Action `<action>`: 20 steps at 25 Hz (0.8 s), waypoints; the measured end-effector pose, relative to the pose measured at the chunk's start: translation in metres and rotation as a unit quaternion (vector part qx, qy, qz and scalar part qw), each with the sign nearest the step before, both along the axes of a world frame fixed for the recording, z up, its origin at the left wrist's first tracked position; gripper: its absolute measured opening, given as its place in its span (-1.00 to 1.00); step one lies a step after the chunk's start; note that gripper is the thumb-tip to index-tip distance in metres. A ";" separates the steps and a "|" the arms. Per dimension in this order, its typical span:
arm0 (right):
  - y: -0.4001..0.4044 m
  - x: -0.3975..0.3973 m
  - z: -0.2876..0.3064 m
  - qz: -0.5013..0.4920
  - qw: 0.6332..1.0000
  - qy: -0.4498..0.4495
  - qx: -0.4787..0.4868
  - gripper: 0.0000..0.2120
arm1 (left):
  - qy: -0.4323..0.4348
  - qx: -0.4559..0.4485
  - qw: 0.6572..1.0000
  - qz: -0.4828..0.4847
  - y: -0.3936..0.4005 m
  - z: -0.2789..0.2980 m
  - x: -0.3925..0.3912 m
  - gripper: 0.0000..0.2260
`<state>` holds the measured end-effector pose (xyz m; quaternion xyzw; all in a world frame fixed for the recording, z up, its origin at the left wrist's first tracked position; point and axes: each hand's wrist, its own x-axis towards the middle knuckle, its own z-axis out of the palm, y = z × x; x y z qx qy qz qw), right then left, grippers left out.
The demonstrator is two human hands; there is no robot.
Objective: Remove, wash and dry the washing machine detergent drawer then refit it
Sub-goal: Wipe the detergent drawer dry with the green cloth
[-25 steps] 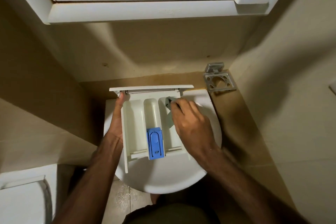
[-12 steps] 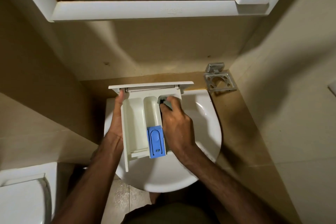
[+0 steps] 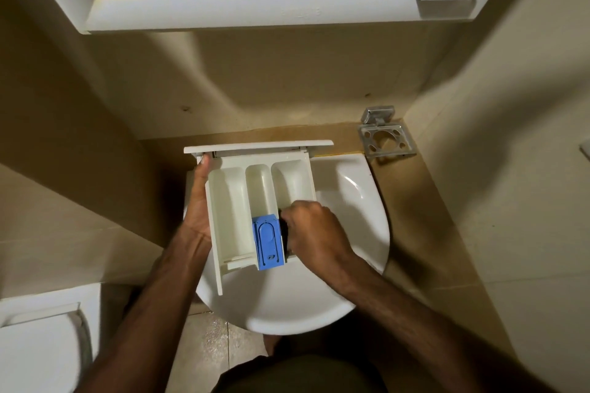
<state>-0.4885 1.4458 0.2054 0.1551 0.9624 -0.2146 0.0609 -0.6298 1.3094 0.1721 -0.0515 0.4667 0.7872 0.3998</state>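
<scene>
The left hand (image 3: 199, 201) grips the detergent drawer (image 3: 255, 201) by its side, steadying it over the sink (image 3: 351, 233), while the right hand (image 3: 314, 234) clenches a dark scrubber (image 3: 282, 234) inside the right compartment.

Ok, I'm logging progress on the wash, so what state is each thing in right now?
detergent drawer: out of the machine, held over the sink, compartments facing up.
blue siphon insert: seated in the middle compartment.
left hand: holds the drawer's left side.
right hand: fingers curled round a dark scrubber in the right compartment.
sink: no water visible.
</scene>
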 end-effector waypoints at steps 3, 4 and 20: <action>0.000 -0.021 0.004 -0.050 0.971 0.196 0.128 -0.69 | 0.009 0.040 0.999 -0.005 0.005 0.009 -0.005 -0.34; 0.002 -0.029 0.006 -0.058 0.954 0.248 0.161 -0.66 | 0.009 0.048 0.999 -0.005 0.007 0.011 -0.006 -0.32; -0.011 0.003 -0.007 -0.189 0.978 0.065 -0.068 -0.84 | -0.004 0.025 0.999 -0.039 0.014 0.013 0.003 -0.40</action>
